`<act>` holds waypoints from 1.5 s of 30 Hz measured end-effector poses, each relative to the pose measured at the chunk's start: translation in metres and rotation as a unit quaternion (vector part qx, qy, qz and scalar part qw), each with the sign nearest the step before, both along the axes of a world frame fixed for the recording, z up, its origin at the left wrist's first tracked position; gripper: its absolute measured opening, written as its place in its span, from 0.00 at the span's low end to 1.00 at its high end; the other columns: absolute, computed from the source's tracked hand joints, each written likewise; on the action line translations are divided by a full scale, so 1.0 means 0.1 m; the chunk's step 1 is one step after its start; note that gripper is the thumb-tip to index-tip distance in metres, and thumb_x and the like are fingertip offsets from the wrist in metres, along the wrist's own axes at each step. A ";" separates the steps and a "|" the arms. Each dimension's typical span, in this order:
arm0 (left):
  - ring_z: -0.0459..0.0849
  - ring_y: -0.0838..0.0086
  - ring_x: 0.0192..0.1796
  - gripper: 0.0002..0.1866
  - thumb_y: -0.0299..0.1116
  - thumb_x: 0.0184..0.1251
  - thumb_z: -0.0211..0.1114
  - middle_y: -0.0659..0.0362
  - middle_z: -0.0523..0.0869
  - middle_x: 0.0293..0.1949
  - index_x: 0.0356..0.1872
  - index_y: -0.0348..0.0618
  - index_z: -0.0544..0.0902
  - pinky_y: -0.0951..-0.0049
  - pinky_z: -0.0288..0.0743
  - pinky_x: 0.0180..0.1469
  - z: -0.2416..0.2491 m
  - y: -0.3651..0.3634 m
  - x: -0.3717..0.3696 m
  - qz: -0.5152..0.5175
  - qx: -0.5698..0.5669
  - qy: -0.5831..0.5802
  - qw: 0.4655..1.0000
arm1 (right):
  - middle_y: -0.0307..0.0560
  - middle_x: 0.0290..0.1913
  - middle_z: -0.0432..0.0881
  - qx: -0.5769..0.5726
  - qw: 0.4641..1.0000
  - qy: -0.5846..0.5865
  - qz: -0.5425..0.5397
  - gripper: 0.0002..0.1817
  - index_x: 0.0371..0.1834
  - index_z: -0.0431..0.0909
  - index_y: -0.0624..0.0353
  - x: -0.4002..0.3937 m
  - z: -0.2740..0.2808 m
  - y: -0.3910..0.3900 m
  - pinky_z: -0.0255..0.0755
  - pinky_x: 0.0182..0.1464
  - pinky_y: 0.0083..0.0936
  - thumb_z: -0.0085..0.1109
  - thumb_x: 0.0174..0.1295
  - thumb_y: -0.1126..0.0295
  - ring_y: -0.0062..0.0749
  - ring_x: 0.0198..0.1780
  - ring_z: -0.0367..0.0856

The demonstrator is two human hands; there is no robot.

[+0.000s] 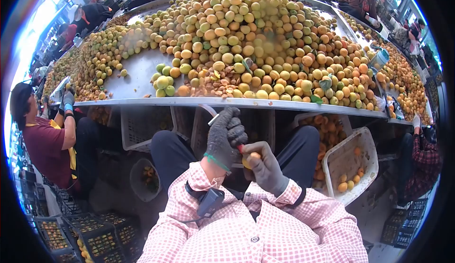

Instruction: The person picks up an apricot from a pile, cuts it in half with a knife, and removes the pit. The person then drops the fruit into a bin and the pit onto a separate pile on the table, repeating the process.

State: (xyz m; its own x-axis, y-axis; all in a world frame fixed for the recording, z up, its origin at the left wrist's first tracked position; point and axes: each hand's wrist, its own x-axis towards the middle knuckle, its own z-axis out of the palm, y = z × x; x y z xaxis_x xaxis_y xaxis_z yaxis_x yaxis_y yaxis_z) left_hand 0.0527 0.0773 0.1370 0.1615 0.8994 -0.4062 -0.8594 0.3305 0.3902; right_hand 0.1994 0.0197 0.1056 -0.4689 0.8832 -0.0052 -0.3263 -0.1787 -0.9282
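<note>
My left hand, in a dark glove with a green cuff, is closed around a slim knife-like tool. Its pale strip sticks out above the fingers toward the table edge, and a red end shows below them. My right hand, in a grey glove, pinches an apricot close against the left hand; fingers partly cover the fruit. Both hands are over my lap, just in front of the metal table. On it lies a large heap of apricots, with split pieces near the front edge.
A pale crate with several apricots tilts beside my right knee. Under the table stand another crate and a bucket. Black crates are stacked at lower left. Co-workers sit at left and right.
</note>
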 end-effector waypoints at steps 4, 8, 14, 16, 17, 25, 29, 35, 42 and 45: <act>0.55 0.87 0.13 0.07 0.35 0.74 0.52 0.73 0.58 0.15 0.38 0.43 0.74 0.84 0.49 0.14 -0.17 0.06 -0.20 0.041 0.053 -0.074 0.995 | 0.45 0.41 0.79 -0.249 0.958 0.141 -0.031 0.13 0.47 0.72 0.56 -0.14 -0.08 0.13 0.74 0.33 0.19 0.50 0.71 0.59 0.25 0.36 0.79; 0.54 0.88 0.13 0.09 0.37 0.74 0.51 0.72 0.59 0.16 0.39 0.42 0.74 0.83 0.49 0.13 -0.20 0.00 -0.51 0.074 0.066 -0.078 0.992 | 0.44 0.41 0.80 -0.313 0.937 0.068 -0.141 0.14 0.46 0.75 0.59 -0.19 -0.38 0.35 0.76 0.38 0.20 0.53 0.69 0.59 0.24 0.38 0.80; 0.55 0.87 0.13 0.11 0.39 0.74 0.52 0.72 0.60 0.17 0.40 0.44 0.76 0.83 0.49 0.13 -0.36 -0.18 -0.65 0.079 0.053 -0.032 0.995 | 0.40 0.37 0.82 -0.231 0.953 -0.032 -0.194 0.14 0.43 0.77 0.57 -0.53 -1.11 0.85 0.73 0.45 0.20 0.51 0.70 0.58 0.21 0.41 0.77; 0.55 0.87 0.13 0.10 0.40 0.74 0.52 0.71 0.61 0.17 0.39 0.45 0.75 0.83 0.49 0.13 -0.43 -0.23 -0.68 0.087 0.040 -0.004 0.995 | 0.41 0.39 0.82 -0.139 0.941 -0.210 -0.226 0.15 0.44 0.77 0.57 -0.57 -1.32 0.93 0.68 0.48 0.18 0.53 0.69 0.57 0.17 0.42 0.75; 0.55 0.87 0.13 0.10 0.40 0.74 0.52 0.71 0.61 0.17 0.39 0.45 0.75 0.83 0.49 0.13 -0.47 -0.27 -0.70 0.086 0.042 -0.004 0.995 | 0.41 0.39 0.82 -0.138 0.941 -0.210 -0.227 0.15 0.44 0.77 0.57 -0.55 -1.36 0.89 0.68 0.48 0.18 0.53 0.69 0.57 0.17 0.42 0.75; 0.57 0.87 0.13 0.09 0.40 0.74 0.53 0.72 0.61 0.16 0.37 0.47 0.75 0.84 0.51 0.14 -0.95 -0.37 -0.88 0.056 -0.020 0.030 0.998 | 0.37 0.22 0.72 -0.128 0.990 -0.061 -0.027 0.13 0.44 0.73 0.60 -0.24 -0.15 1.06 0.64 0.25 0.17 0.53 0.69 0.61 0.20 0.20 0.65; 0.57 0.86 0.13 0.08 0.39 0.73 0.54 0.72 0.61 0.16 0.38 0.47 0.76 0.83 0.51 0.14 -0.96 -0.30 -0.78 0.019 -0.032 0.051 0.998 | 0.51 0.42 0.79 0.337 0.721 -0.476 -0.375 0.22 0.56 0.70 0.60 -0.09 -0.18 1.95 0.72 0.45 0.32 0.62 0.59 0.66 0.43 0.45 0.78; 0.56 0.84 0.11 0.08 0.37 0.72 0.55 0.69 0.61 0.14 0.35 0.46 0.76 0.80 0.51 0.13 -1.03 -0.23 -0.72 -0.001 -0.125 0.084 0.989 | 0.46 0.44 0.78 0.339 0.591 -0.725 -0.098 0.21 0.46 0.79 0.47 -0.10 -0.29 2.46 0.67 0.52 0.38 0.67 0.45 0.60 0.42 0.51 0.75; 0.60 0.82 0.11 0.04 0.32 0.70 0.58 0.68 0.66 0.14 0.35 0.45 0.78 0.78 0.54 0.13 -1.06 -0.20 -0.69 -0.024 -0.096 0.164 0.982 | 0.47 0.49 0.77 0.246 0.823 -0.498 -0.121 0.18 0.49 0.76 0.57 0.09 -0.15 2.42 0.72 0.52 0.35 0.63 0.53 0.73 0.38 0.51 0.77; 0.62 0.83 0.11 0.02 0.30 0.68 0.60 0.68 0.68 0.15 0.35 0.45 0.79 0.78 0.56 0.13 -0.87 -0.15 -0.60 -0.035 -0.058 0.261 0.963 | 0.45 0.55 0.74 -0.121 0.988 0.064 -0.067 0.27 0.60 0.68 0.57 0.31 0.07 1.91 0.72 0.58 0.31 0.60 0.56 0.81 0.33 0.55 0.76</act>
